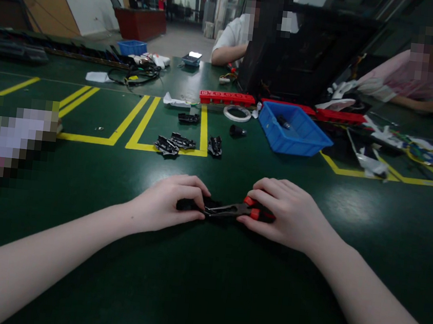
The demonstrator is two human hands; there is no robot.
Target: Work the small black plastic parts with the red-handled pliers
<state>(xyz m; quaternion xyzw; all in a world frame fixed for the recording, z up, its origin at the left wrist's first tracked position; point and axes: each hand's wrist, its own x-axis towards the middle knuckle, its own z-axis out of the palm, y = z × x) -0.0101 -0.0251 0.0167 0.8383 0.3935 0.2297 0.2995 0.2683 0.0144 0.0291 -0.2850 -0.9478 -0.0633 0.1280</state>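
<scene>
Tape (pixel 83 138) is laid in yellow lines at left; by the left hand (pixel 168 201) a black part (pixel 185 205) is pinched, nearer than loose black pieces (pixel 183 141); red-handled pliers (pixel 234 210), tips at the part, are grasped by the right hand (pixel 291 211), before a blue bin (pixel 299 147).

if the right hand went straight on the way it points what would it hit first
The pliers in the right hand lead, so probably the dark part in the left hand; the two overlap here, though depth is unclear.

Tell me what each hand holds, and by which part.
Right hand: pliers, by the red handles. Left hand: a black part; exactly where is unclear.
</scene>
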